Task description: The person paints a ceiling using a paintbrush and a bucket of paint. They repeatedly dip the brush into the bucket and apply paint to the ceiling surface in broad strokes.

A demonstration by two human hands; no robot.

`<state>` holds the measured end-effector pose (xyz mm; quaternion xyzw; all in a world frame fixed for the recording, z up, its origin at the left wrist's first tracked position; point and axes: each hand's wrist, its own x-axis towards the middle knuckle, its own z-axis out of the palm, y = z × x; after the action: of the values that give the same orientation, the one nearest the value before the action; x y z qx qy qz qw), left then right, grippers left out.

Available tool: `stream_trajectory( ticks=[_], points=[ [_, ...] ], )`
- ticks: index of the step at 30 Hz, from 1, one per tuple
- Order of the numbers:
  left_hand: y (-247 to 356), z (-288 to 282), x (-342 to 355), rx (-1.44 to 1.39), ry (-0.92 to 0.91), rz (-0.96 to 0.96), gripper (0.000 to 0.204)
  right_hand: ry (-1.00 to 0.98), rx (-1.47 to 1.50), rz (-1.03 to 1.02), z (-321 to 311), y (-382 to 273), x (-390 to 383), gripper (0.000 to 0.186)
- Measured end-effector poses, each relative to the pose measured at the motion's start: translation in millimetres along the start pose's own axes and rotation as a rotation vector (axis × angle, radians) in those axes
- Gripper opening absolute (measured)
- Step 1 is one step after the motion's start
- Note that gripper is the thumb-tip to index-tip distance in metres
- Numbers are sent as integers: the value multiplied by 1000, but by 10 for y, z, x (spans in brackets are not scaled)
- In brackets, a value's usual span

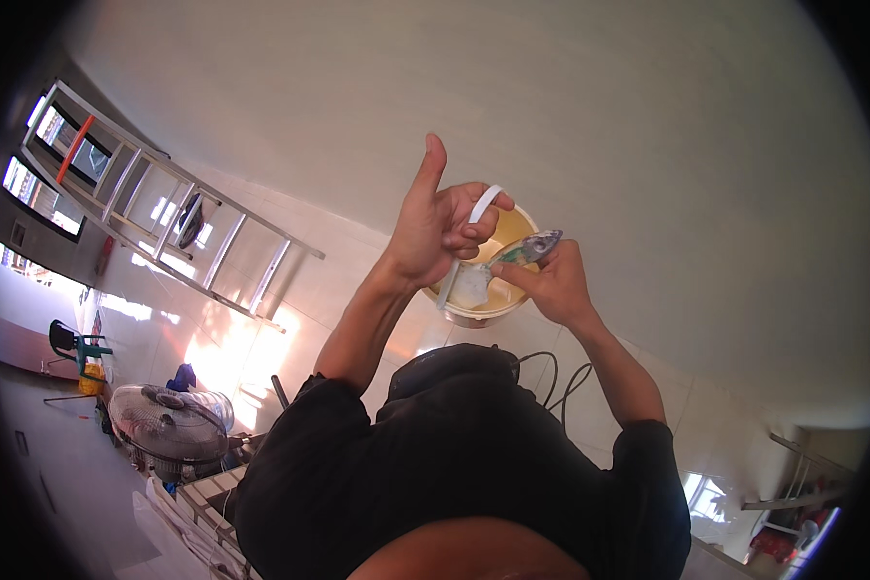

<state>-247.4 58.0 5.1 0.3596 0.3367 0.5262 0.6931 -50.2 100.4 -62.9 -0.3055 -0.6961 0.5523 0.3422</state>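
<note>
My left hand (445, 220) is held over a bucket, thumb stretched up and fingers curled on a narrow white strip (485, 203). A similar pale strip shows below those fingers, and I cannot tell if it is the same piece. In my right hand (559, 285) is a putty knife (520, 251) with a worn green and grey handle, gripped between thumb and fingers. White paste (469, 285) lies at the knife's blade end, above the bucket's opening. The round cream bucket (503, 314) is partly hidden behind both hands.
A ladder (208, 232) leans at the left. Nearer stand a fan (169, 420) and a green chair (92, 343). A broad plain pale surface (648, 145) spreads across the top and right. A black cable (554, 382) loops beside my body.
</note>
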Motion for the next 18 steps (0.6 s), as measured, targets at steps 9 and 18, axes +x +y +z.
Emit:
stream_trajectory(
  ticks=[9,18],
  points=[
    [-41,-182,123,7,-60,-42,112,355,-794,-588,-123,203,183,20],
    [-254,-456,326,-10,-135,-68,105,516,-892,-542,122,407,40,18]
  ],
)
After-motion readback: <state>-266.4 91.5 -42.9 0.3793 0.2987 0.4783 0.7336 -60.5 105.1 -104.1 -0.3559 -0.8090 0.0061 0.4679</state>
